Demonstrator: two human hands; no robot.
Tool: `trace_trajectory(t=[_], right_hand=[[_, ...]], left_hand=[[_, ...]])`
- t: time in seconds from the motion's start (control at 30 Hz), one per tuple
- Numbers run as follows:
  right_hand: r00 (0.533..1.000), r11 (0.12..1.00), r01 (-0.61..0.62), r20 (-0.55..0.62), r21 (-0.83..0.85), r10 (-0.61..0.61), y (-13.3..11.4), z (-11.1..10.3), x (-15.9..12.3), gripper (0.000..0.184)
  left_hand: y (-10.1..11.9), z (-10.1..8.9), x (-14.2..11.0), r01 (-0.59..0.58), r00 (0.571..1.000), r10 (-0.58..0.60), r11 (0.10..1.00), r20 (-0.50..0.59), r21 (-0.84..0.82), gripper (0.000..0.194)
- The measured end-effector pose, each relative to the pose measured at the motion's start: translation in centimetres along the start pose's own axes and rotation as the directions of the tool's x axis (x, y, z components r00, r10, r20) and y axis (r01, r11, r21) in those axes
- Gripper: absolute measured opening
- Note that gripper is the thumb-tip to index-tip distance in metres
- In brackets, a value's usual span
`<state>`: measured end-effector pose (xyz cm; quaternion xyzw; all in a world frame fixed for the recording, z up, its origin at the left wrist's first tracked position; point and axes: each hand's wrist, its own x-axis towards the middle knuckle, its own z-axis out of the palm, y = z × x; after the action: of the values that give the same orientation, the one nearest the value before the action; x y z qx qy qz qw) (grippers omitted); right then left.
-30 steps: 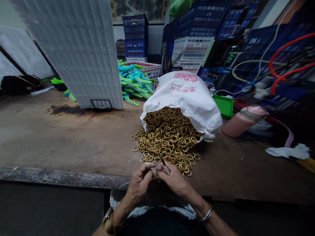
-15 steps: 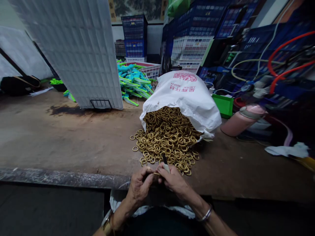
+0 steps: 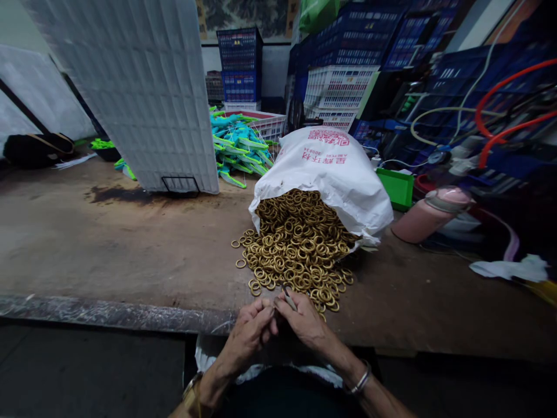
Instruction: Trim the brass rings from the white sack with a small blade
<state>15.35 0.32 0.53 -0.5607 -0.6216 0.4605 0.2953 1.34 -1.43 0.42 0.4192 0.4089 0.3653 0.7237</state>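
My left hand is closed, thumb against its curled fingers, just off the table's front edge. Whatever is pinched there is hidden. My right hand is wrapped round a slim knife-like tool, pale near the hand and dark at its far end. The right thumb tip comes close to the left fingertips. Right beyond both hands lies a heap of gold-brown rings, spilling from the mouth of a white woven sack with red print.
A tall pale ribbed panel stands in a black wire holder at left. Behind it are blue-and-green plastic pieces. Crates are stacked at the back. On the right are a green tray, a pink bottle and red hoses.
The tool in my right hand has tipped lower, showing less of its dark end. A gold-coloured piece seen between the hands is now out of sight. My left fingers have shifted slightly.
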Motion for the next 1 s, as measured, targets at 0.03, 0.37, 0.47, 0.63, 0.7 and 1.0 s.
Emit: trace_trajectory(t=[0.03, 0.37, 0.47, 0.63, 0.7, 1.0], right_hand=[[1.0, 1.0, 0.002, 0.001, 0.006, -0.002, 0.0, 0.0, 0.0, 0.024], [0.981, 0.91, 0.116, -0.094, -0.399, -0.167, 0.9, -0.5, -0.8, 0.019], [0.978, 0.823, 0.177, 0.005, -0.54, -0.207, 1.0, -0.1, -1.3, 0.028], [0.98, 0.779, 0.197, 0.088, -0.595, -0.181, 0.9, 0.2, -1.3, 0.03], [0.982, 0.774, 0.187, 0.091, -0.605, -0.165, 0.8, 0.2, -1.3, 0.03], [0.981, 0.741, 0.19, 0.09, -0.644, -0.173, 1.9, 0.7, -1.1, 0.031]], left_hand=[[-0.1, 0.1, 0.0, 0.008, 1.0, -0.008, 0.999, 0.0, -0.041, 0.033], [0.4, 0.5, -0.1, 0.002, 0.982, -0.023, 0.994, -0.189, -0.109, 0.027], [-0.1, 0.4, 0.0, -0.042, 0.981, 0.031, 0.998, -0.193, -0.056, 0.029], [-1.1, 0.1, 0.2, -0.092, 0.981, 0.081, 0.994, -0.175, -0.056, 0.03], [-1.0, 0.1, 0.2, -0.087, 0.981, 0.077, 0.995, -0.18, -0.045, 0.031], [-0.3, 0.1, -0.4, -0.07, 0.982, 0.069, 0.998, -0.176, 0.002, 0.032]])
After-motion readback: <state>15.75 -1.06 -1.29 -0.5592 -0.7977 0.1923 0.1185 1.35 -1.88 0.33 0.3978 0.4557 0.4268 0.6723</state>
